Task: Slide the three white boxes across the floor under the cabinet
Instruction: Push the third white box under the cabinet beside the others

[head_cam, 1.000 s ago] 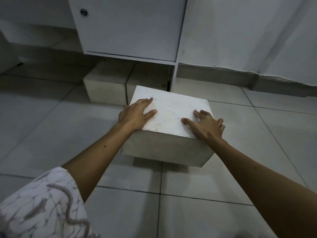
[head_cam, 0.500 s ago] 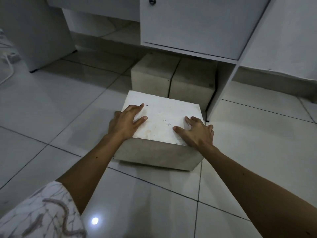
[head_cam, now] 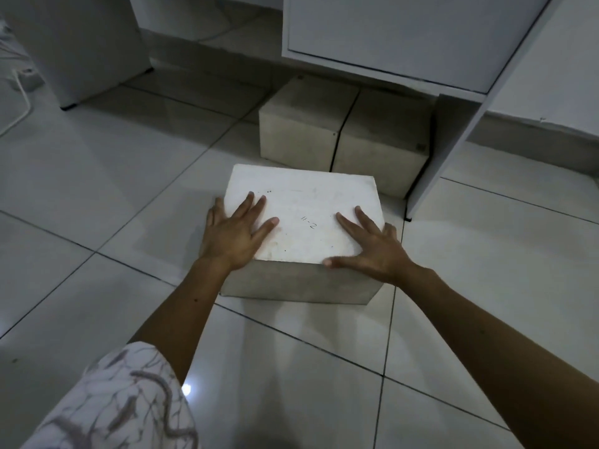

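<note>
Both hands are lying flat on the lid of the near white box, fingers spread and mostly straight, so the grip is an open-palm press, not a clutch. Left hand is covering the near-left corner, its outer fingers draping over the left edge. Right hand is sitting on the near-right corner, thumb lying along the front edge, little finger slipping past the right side.

That box is resting on the tiled floor, out in the open, just short of the cabinet. It is carrying a small handwritten "11-2" on top.

Two more boxes are sitting side by side behind it: left box and right box, touching each other, back halves tucked under the cabinet, front faces sticking out. Right one is lying close against the cabinet leg.

Judging progress: two boxes look mostly placed, third one left to push. The space under the cabinet looks taken by that pair, so the last box probably needs a spot to their left.

A white cord is trailing at far left.
</note>
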